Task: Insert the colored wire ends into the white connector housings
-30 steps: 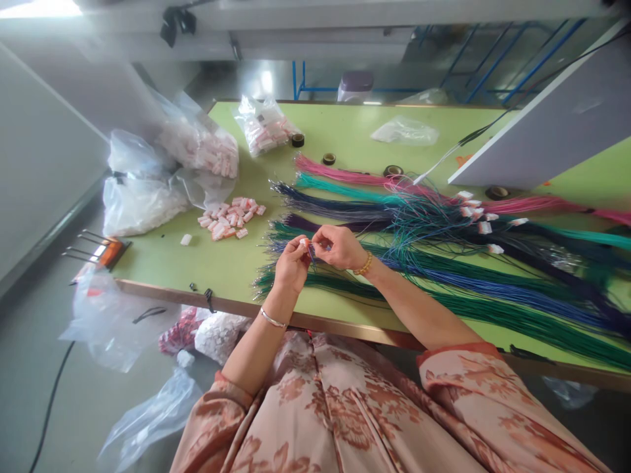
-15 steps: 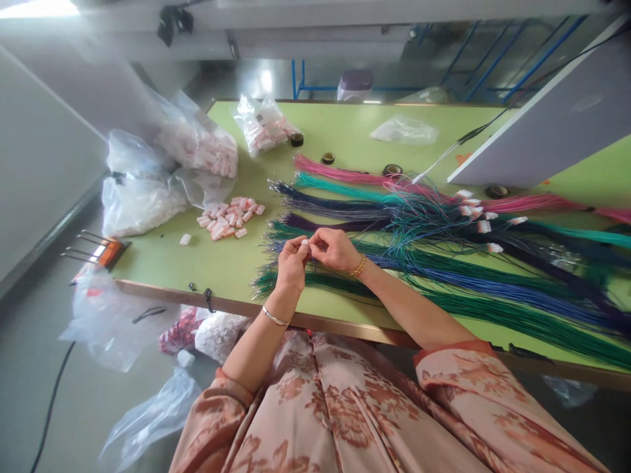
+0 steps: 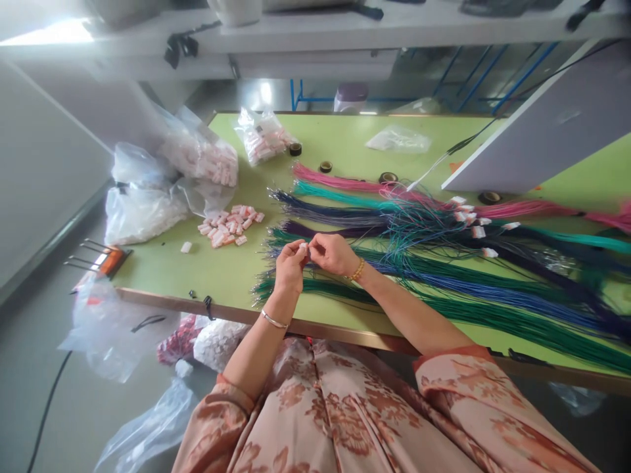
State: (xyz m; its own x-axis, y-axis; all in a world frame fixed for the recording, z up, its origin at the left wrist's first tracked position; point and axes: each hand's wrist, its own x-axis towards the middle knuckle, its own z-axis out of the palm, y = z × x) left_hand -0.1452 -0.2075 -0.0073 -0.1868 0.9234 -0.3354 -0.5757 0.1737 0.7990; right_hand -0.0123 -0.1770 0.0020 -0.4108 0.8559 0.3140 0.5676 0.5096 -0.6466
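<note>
My left hand (image 3: 288, 268) pinches a small white connector housing (image 3: 303, 246) between thumb and fingertips. Close against it on the right, my right hand (image 3: 336, 255) is closed in a pinch on what looks like a thin wire, mostly hidden by the fingers. Both hands are above bundles of cut wires with bare metal ends at the left: green wires (image 3: 444, 309), blue wires (image 3: 419, 270), pink wires (image 3: 340, 177) and turquoise wires (image 3: 340, 196). White connectors (image 3: 478, 232) sit among the tangled wires at right. A pile of white-and-orange connectors (image 3: 229, 226) lies left of my hands.
One loose connector (image 3: 186, 247) lies near the pile. Bags of connectors (image 3: 266, 136) stand at the back left. Black tape rolls (image 3: 388, 178) rest behind the wires. An orange rack with metal prongs (image 3: 111, 261) is at the left corner. A grey panel (image 3: 532, 131) rises at right.
The view has tilted slightly upward, so the table appears lower and more of the shelf shows. Both hands stay together at the connector, with only a small shift of the fingers.
</note>
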